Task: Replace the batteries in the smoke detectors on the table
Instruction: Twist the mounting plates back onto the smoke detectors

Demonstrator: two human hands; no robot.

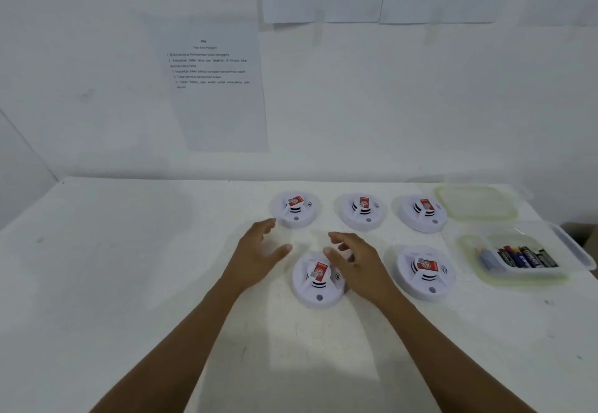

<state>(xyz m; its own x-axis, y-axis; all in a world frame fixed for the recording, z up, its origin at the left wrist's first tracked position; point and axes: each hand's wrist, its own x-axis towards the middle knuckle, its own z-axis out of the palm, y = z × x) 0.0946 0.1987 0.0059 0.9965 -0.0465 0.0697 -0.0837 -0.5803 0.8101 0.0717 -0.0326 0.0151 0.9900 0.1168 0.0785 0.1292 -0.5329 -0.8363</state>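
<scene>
Empty, spread left hand (259, 259) and right hand (360, 265) flanking round white plastic smoke detector (318, 283). Might skid if gripped unevenly.

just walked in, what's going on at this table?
A person is starting on the front-left smoke detector. The left hand and right hand are on either side of it with fingers spread, and neither grips it yet. The back row of three detectors and the front-right detector sit untouched. An open container of batteries is at the right, with its lid behind it.
</scene>
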